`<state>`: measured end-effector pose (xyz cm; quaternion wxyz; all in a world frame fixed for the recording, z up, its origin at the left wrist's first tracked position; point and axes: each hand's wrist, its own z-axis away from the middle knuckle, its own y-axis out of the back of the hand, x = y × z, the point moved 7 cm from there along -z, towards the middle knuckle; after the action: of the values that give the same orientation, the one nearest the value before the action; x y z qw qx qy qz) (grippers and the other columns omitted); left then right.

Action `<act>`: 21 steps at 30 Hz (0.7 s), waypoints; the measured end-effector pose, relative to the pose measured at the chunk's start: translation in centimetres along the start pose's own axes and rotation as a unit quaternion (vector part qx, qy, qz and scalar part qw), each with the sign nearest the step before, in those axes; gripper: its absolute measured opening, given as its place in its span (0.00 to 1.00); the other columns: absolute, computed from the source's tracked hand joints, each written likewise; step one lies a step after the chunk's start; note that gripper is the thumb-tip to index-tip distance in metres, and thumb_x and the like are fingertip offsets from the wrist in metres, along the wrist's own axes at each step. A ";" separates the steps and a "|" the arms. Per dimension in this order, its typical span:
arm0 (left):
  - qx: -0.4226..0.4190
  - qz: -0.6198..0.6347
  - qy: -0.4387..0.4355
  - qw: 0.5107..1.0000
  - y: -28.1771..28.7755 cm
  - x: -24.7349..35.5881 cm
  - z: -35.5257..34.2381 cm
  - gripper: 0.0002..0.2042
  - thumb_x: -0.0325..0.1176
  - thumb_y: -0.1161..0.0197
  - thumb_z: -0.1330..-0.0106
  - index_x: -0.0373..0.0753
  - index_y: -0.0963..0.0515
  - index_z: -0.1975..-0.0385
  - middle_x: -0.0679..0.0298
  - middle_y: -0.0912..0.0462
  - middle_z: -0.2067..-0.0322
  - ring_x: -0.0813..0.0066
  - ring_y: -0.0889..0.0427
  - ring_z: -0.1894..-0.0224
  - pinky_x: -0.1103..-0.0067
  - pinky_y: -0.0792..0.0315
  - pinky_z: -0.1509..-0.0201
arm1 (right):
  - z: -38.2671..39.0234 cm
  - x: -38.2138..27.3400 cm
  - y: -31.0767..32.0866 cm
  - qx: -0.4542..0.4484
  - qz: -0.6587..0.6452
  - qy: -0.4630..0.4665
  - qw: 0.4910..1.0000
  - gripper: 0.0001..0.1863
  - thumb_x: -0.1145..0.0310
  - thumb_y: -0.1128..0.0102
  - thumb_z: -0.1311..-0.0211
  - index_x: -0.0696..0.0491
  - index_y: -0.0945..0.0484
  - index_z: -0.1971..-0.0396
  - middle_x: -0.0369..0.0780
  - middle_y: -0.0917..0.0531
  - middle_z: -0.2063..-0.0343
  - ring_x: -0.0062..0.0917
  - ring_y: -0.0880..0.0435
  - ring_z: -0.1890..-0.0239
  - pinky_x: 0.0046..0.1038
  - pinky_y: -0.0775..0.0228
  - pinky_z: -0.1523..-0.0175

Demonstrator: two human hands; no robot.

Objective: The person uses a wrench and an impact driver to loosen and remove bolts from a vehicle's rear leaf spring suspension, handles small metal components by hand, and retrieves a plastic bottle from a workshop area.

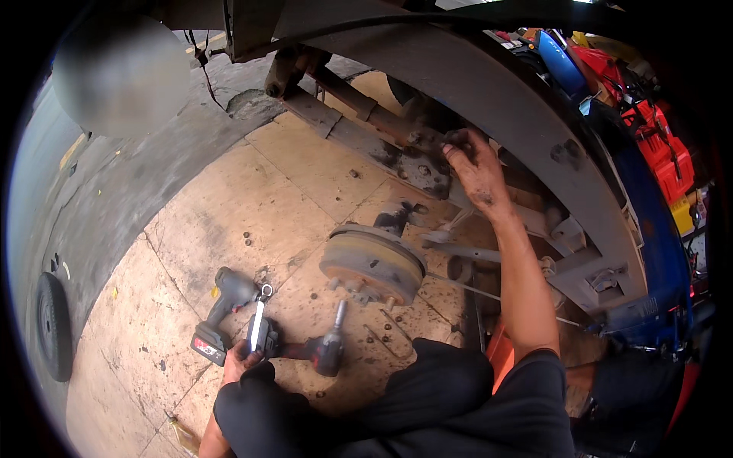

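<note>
My right hand [477, 172] is raised at the leaf springs [347, 141] under a grey frame beam [489, 84]. Its fingers are bent together beside the bolted spring plate [420, 169]; whatever may be between them is too small to make out. Down by my left knee, my left hand [238, 360] is closed around the lower end of a shiny ring spanner [258, 317]. Next to it lies a cordless impact wrench [327, 355] with a long socket pointing up. A second cordless power tool [221, 305] lies left of the spanner.
A rusty brake drum [370, 263] with studs sits low in front of me. Nuts and a bent rod [389, 343] are scattered over the tan floor sheets. A tyre [53, 328] stands far left, a bottle [183, 437] lower left. Another person's leg [622, 397] is at lower right.
</note>
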<state>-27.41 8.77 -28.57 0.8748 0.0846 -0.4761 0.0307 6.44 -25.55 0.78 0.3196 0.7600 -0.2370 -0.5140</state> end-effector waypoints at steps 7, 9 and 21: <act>0.091 0.001 -0.012 0.996 0.0 -1.9 -1.1 0.11 0.26 0.38 0.39 0.30 0.24 0.57 0.60 0.18 0.67 0.73 0.21 0.62 0.73 0.29 0.55 | 6.4 1.4 -1.3 -0.072 -0.356 -0.129 0.923 0.11 0.67 0.46 0.40 0.55 0.27 0.59 0.38 0.21 0.72 0.20 0.20 0.70 0.20 0.32 0.73; 0.064 -0.094 -0.018 0.993 0.5 -4.0 -2.0 0.13 0.27 0.37 0.40 0.30 0.25 0.57 0.56 0.18 0.68 0.70 0.20 0.61 0.71 0.29 0.54 | 11.0 2.2 -2.4 -0.205 -0.423 -0.207 0.858 0.10 0.68 0.46 0.39 0.56 0.26 0.60 0.37 0.21 0.72 0.19 0.20 0.72 0.17 0.31 0.73; -0.060 -0.503 -0.083 0.858 -5.2 0.0 -8.0 0.14 0.38 0.39 0.41 0.40 0.24 0.57 0.46 0.18 0.68 0.43 0.20 0.59 0.57 0.26 0.55 | 29.9 22.0 -21.2 -0.275 0.045 -0.221 0.935 0.18 0.61 0.40 0.41 0.55 0.23 0.54 0.46 0.18 0.67 0.37 0.18 0.65 0.35 0.30 0.61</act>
<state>-20.09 5.12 -33.48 0.7314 0.2626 -0.4404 -0.4495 -12.85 -33.48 -36.55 0.4781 0.4986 -0.1849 -0.6990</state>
